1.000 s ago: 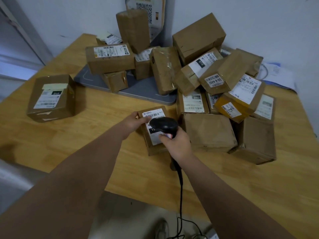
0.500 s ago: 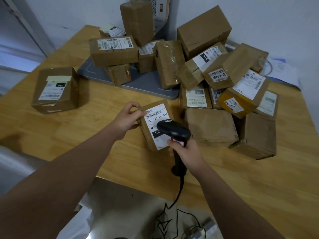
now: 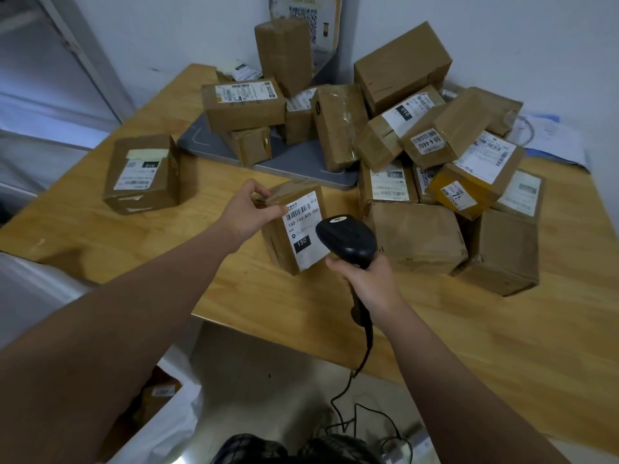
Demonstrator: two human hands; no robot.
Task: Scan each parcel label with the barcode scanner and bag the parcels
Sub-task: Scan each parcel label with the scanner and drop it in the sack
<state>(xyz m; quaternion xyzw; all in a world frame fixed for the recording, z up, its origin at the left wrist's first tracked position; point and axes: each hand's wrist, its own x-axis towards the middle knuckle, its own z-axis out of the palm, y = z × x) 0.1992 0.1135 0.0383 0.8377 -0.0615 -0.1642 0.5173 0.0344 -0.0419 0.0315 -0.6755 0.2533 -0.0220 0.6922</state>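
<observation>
The small brown cardboard parcel (image 3: 279, 244) stands tipped on the near part of the wooden table (image 3: 134, 236). I grip its top corner with my left hand (image 3: 249, 212) so the white label (image 3: 303, 229) faces up. My right hand (image 3: 368, 283) is wrapped round the black corded barcode scanner (image 3: 346, 241), its head just beside the label for reading. A heap of brown parcels (image 3: 435, 145) waits behind.

Label (image 3: 304, 229) on held parcel (image 3: 276, 244): right edge is covered by the scanner (image 3: 346, 237) head. Scanner grip is mostly concealed inside the right hand (image 3: 368, 284). Wall poster (image 3: 308, 15) is cut off by the top edge. White bag (image 3: 174, 428) is cut off at the bottom; the label inside is blurred. Fine print on the piled parcels (image 3: 415, 236) could not be read.
</observation>
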